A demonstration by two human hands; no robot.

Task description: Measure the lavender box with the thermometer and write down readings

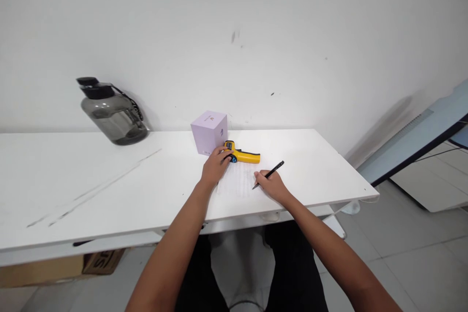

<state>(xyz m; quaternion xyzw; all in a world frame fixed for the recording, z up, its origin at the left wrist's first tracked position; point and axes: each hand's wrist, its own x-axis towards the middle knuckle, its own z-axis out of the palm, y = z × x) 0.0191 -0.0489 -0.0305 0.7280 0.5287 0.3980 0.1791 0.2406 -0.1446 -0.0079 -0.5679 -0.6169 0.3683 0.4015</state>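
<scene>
My left hand [215, 165] is at the head end of a yellow-and-black infrared thermometer [248, 157], its fingers curled over that end. The thermometer lies on its side with the handle pointing right. Between thumb and fingers, my right hand [271, 186] grips a slim black pen [275, 169]. Its tip points down and left, at or just above a pale sheet with faint printed lines [237, 181]; contact cannot be made out. Right behind my left hand stands a lilac box [209, 132], close to the thermometer's head.
On the white table [146, 190], a grey translucent water bottle [115, 119] with a black lid and strap stands at the left by the wall. A cardboard box [102, 262] lies below the table. A light-blue panel [413, 141] leans beyond the right edge.
</scene>
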